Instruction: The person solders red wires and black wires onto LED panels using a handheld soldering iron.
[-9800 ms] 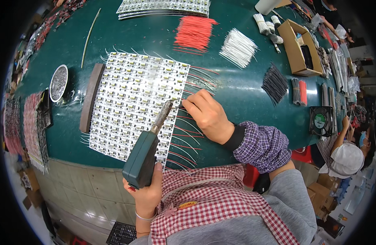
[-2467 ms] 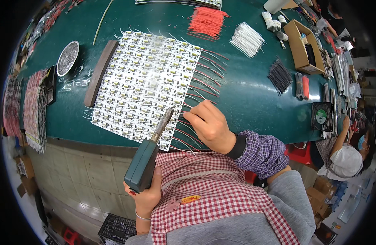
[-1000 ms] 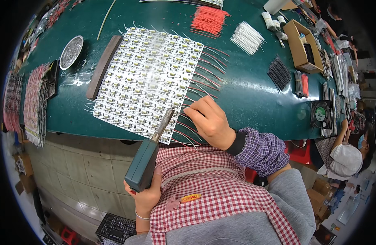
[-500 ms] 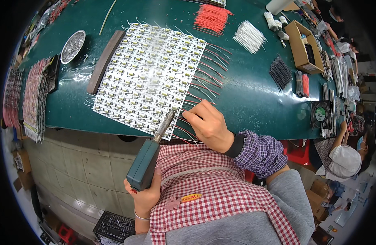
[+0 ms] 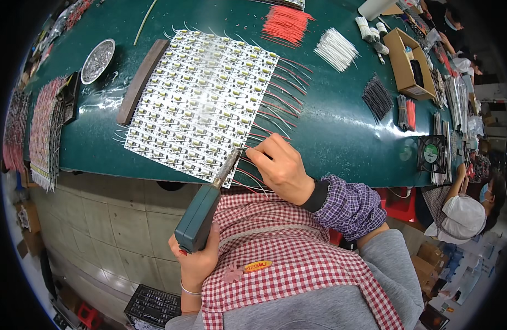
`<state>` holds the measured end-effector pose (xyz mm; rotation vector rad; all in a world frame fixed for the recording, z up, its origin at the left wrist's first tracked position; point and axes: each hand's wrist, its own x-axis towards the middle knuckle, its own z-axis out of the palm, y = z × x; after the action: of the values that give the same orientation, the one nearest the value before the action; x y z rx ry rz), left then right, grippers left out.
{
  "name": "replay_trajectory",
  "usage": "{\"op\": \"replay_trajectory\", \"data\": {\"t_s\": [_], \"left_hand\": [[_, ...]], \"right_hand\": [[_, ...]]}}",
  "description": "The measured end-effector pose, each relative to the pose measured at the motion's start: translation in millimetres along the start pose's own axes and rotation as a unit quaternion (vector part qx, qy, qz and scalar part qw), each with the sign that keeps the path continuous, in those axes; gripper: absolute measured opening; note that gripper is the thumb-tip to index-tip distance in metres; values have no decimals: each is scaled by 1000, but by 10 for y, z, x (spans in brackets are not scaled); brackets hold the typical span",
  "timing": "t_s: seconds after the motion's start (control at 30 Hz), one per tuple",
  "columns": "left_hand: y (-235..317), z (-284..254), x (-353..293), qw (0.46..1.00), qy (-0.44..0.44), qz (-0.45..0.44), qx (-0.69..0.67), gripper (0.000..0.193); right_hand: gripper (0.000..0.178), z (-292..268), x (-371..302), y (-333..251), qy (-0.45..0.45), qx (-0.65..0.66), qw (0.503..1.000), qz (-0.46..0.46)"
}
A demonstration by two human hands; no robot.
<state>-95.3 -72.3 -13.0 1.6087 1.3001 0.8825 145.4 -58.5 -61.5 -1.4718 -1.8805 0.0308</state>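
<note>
A white panel of small circuit boards (image 5: 182,104), dotted with yellow and black parts, lies on the green table. Red and white wires (image 5: 278,104) stick out along its right edge. My left hand (image 5: 195,261) is closed around the green body of a soldering iron (image 5: 199,214). The iron's metal tip reaches the panel's right edge near its lower corner. Just right of that tip, my right hand (image 5: 283,168) is pinched at the panel edge on a thin wire, which my fingers mostly hide.
A dark bar (image 5: 143,82) lies along the panel's left side. Farther left stand a metal bowl (image 5: 98,61) and stacked wired boards (image 5: 46,129). Red wires (image 5: 286,25), white wires (image 5: 336,49) and black wires (image 5: 378,98) lie beyond, near a cardboard box (image 5: 410,66) and a fan (image 5: 431,153).
The soldering iron and my left hand have shifted slightly up and right, bringing the tip closer to my right fingertips. My right hand has barely moved.
</note>
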Motion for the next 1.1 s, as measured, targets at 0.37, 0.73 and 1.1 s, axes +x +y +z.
{"op": "replay_trajectory", "data": {"t_s": [0.37, 0.73, 1.1], "left_hand": [[-74, -24, -105, 994, 45, 61, 74, 15], [-96, -88, -173, 999, 34, 15, 38, 19], [-81, -168, -252, 999, 34, -18, 23, 18]], "right_hand": [[26, 10, -8, -2, 2, -6, 1000, 0], [23, 0, 12, -59, 48, 0, 999, 11], [23, 38, -97, -205, 22, 31, 999, 34]]}}
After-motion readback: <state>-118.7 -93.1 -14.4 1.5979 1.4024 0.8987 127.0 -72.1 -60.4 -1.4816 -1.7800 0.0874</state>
